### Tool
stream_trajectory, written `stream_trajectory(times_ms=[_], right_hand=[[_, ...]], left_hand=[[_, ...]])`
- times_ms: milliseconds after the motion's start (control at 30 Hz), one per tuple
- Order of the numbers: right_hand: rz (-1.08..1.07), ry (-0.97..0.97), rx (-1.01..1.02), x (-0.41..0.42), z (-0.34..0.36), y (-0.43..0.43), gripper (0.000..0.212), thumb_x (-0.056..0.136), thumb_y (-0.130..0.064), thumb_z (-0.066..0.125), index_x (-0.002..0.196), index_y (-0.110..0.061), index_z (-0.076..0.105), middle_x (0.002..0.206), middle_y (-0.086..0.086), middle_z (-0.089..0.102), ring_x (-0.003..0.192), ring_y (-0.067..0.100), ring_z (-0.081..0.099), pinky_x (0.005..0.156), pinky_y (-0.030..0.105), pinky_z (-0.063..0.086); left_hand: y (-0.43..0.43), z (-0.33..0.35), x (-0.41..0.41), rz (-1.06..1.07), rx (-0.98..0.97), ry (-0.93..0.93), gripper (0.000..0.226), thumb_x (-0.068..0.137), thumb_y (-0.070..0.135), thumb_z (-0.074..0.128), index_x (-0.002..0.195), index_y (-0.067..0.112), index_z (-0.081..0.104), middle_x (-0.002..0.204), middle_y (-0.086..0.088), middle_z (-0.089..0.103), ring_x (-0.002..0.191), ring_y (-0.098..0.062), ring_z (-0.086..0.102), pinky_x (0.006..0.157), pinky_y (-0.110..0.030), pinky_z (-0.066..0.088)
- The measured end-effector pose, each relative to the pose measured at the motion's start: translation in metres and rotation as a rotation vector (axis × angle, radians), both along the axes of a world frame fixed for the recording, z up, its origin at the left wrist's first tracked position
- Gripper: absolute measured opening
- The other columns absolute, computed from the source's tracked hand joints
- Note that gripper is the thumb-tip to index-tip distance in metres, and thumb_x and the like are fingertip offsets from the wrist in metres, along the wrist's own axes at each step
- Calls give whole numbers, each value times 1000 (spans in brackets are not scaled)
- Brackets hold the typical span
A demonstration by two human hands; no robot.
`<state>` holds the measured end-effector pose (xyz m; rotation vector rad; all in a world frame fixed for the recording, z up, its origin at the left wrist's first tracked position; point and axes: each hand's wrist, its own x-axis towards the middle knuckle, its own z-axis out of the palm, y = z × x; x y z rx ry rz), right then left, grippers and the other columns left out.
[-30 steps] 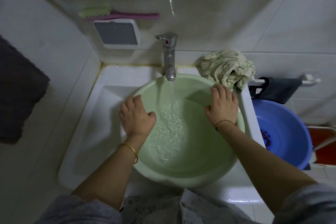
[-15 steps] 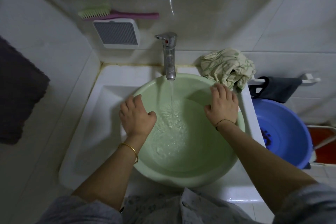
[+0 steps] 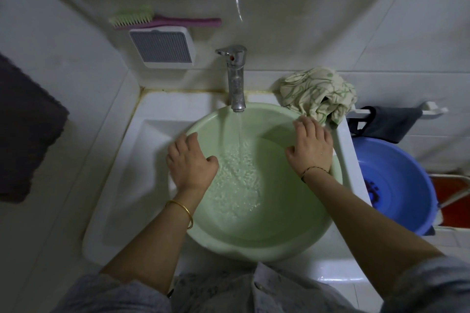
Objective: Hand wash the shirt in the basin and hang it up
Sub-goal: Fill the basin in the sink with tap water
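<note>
Head view: my left hand [image 3: 192, 161] and right hand [image 3: 310, 150] clasp the green basin [image 3: 267, 255] by its rim, steadying it under the running faucet [image 3: 236, 79]; the patterned shirt [image 3: 318, 93] waits crumpled just beyond my right hand.

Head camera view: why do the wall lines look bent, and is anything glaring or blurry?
Head view: the wide-angle lens bows the tile lines near the edges; the light is dim and soft, with one glare streak on the wall tile above the faucet; the splashing water in the green basin looks blurred.
</note>
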<state>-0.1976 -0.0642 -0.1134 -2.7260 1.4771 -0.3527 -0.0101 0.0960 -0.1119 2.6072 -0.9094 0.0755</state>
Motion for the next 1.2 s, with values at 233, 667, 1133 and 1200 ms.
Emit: stream_trajectory(times_ms=[233, 667, 1133, 1200], right_hand=[[0, 18, 9, 0, -1, 0, 63, 73, -21, 62, 132, -8, 48, 143, 10, 43, 136, 30, 34, 112, 46, 22], [1, -11, -20, 0, -3, 0, 63, 69, -19, 66, 129, -6, 51, 139, 13, 47, 132, 32, 39, 109, 48, 26], [3, -10, -19, 0, -4, -1, 62, 69, -20, 66, 128, -6, 52, 139, 13, 47, 132, 32, 39, 109, 47, 27], [2, -10, -16, 0, -4, -1, 63, 69, -20, 66, 129, -6, 51, 139, 13, 47, 132, 32, 39, 109, 47, 26]], left_hand=[[0, 0, 0, 1, 6, 5, 68, 60, 21, 68, 125, 8, 51, 127, -14, 50, 111, -37, 44, 92, -45, 39], [0, 2, -1, 0, 29, 13, 68, 63, 22, 67, 127, 8, 49, 129, -13, 48, 113, -36, 42, 92, -43, 36], [0, -1, 0, -5, 3, -17, 67, 58, 21, 69, 121, 7, 54, 122, -16, 52, 108, -38, 46, 88, -44, 40], [0, -1, 0, -7, 2, -25, 67, 57, 20, 69, 121, 6, 54, 121, -16, 53, 107, -38, 46, 87, -44, 40]])
